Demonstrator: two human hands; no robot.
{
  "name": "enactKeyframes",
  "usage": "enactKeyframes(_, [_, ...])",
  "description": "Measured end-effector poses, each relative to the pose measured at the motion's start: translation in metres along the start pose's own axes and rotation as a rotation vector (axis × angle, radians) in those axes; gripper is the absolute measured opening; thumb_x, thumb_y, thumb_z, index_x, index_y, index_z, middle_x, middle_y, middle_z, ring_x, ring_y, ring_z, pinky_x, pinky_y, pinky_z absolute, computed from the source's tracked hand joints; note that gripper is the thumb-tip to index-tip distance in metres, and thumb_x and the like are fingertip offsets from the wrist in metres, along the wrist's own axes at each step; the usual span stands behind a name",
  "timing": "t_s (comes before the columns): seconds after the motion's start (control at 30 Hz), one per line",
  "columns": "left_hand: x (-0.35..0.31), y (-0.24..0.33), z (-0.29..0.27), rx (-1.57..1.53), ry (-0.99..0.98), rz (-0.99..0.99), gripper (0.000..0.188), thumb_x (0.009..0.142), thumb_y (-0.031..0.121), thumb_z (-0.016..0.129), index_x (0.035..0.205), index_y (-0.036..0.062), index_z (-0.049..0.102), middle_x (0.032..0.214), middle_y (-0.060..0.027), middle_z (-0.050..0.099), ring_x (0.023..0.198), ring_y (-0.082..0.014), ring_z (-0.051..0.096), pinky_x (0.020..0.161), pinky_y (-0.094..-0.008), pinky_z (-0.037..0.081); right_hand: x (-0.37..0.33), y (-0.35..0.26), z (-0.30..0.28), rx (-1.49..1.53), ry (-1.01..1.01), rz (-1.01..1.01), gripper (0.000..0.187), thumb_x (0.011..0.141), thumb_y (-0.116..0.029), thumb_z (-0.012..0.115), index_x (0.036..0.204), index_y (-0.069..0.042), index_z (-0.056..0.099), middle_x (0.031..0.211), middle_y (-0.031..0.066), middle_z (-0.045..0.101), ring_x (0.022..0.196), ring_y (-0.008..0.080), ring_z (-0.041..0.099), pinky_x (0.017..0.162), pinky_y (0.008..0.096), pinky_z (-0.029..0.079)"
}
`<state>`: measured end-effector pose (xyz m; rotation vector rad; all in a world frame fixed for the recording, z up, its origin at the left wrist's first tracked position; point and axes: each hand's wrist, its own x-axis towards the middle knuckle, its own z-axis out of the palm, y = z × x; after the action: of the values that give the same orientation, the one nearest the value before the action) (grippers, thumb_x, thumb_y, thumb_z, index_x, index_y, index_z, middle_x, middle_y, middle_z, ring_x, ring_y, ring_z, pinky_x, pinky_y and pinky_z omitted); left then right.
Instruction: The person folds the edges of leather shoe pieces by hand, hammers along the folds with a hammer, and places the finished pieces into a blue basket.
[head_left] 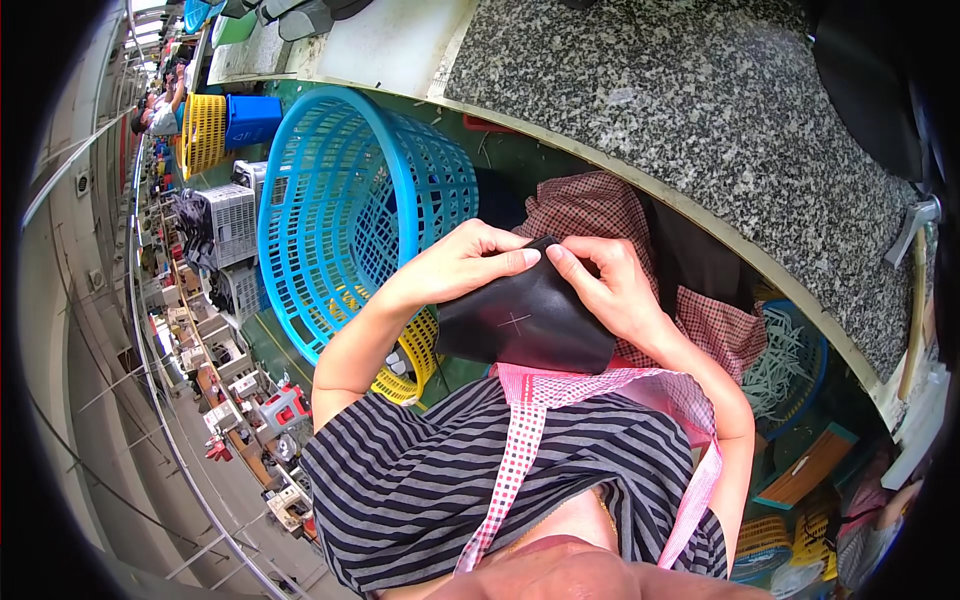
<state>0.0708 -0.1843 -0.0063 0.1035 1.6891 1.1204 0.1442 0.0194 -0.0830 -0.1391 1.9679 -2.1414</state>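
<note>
A black leather piece (470,335) with a thin pale cross mark hangs over my lap, its top edge drawn to a narrow fold. My left hand (465,262) pinches that edge between thumb and fingers. Close beside it, my right hand (612,285) grips the same edge with its thumb on top. The two thumbs are nearly touching. Below the leather lies my pink checked apron (640,385). What the fingers do behind the piece is hidden.
A large blue plastic basket (408,170) stands at my left, with a yellow basket (428,345) beneath it. Ahead runs a speckled granite worktop (640,90). Pale strips (780,365) fill a round basket at right. Another person (160,115) is far left.
</note>
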Motion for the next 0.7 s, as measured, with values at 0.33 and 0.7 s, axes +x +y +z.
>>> enactKeyframes(0.33, [0.003,-0.003,0.0,-0.069,-0.041,0.018,0.028,0.102,0.021,0.062,0.11,-0.0042,0.071,0.092,0.0011,0.07,0.086,-0.0031,0.057,0.076,-0.0244,0.051,-0.001,-0.003,-0.002,0.003,-0.041,0.14,0.03,0.098,-0.02,0.063,0.082,0.005,0.065,0.058,0.0118,0.054,0.054,0.0088,0.05,0.052,0.0317,0.042])
enactKeyframes(0.7, [-0.019,0.004,-0.008,0.149,0.138,0.063,0.037,0.088,0.013,0.077,0.121,-0.0012,0.071,0.104,-0.0052,0.073,0.096,-0.0118,0.067,0.088,-0.0286,0.054,-0.02,0.013,-0.006,0.146,0.178,0.122,0.026,0.1,-0.017,0.064,0.083,0.003,0.067,0.063,-0.0034,0.055,0.061,0.0018,0.047,0.053,0.0236,0.038])
